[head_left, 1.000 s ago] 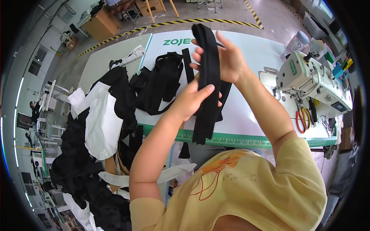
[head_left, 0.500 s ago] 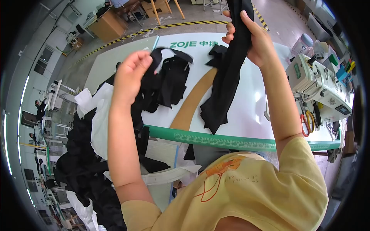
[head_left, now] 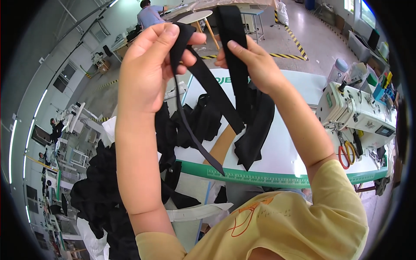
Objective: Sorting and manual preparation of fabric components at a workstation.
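My left hand (head_left: 143, 69) is raised over the table, its fingers pinching a black fabric strip (head_left: 212, 93). Two lengths of black fabric hang from that grip, one broad and one seen nearly edge-on. Close by on the right, my right hand (head_left: 262, 69) grips several long black fabric strips (head_left: 234, 39) between thumb and fingers. Their lower parts drape toward more black fabric (head_left: 255, 134) above the table's front. A heap of black cut pieces (head_left: 201, 121) lies on the tabletop to the left, and a tan curved piece (head_left: 221, 145) shows partly beneath the strips.
A white sewing machine (head_left: 353, 110) stands on the right, with scissors (head_left: 345, 154) and a lidded bottle (head_left: 338, 70) near it. The white table ends in a green ruler-marked edge (head_left: 277, 178). Black fabric (head_left: 99, 190) is piled at left. A person (head_left: 149, 16) is at a far table.
My left hand rose from beside the heap and now holds a black strip. My right hand came left and lower with its strips. The view has tilted upward.
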{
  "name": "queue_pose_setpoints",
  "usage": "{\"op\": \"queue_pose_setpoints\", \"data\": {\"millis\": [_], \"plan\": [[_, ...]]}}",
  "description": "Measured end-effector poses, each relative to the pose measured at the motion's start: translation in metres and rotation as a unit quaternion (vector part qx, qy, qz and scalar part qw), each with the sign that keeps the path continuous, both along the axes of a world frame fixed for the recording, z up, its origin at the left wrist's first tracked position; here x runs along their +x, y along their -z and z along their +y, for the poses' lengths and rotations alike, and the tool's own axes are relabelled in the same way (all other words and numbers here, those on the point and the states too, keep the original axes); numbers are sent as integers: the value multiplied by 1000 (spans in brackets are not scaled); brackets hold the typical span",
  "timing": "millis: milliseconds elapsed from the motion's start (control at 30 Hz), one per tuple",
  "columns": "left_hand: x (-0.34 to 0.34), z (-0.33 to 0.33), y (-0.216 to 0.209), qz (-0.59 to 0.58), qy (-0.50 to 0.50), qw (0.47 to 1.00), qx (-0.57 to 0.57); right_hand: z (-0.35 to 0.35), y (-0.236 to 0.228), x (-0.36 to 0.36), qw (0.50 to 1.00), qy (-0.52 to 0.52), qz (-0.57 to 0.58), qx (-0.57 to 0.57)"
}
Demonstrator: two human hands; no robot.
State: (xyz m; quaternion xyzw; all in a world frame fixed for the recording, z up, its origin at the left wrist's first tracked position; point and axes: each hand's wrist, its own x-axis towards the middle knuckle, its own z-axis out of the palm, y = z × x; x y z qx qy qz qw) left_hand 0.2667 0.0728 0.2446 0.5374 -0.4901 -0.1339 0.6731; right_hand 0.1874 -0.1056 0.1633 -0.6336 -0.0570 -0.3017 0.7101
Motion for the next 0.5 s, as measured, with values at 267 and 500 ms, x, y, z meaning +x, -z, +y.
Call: {"op": "queue_pose_setpoints", "data": {"millis": [267,500], "plan": [[-12,-19,16,44,-86,991,-90,42,2,-1,999,-10,-23,-39],[-13,-40,28,73,-103,973,-194,53,2,-4,996,-67,-52,8]]}}
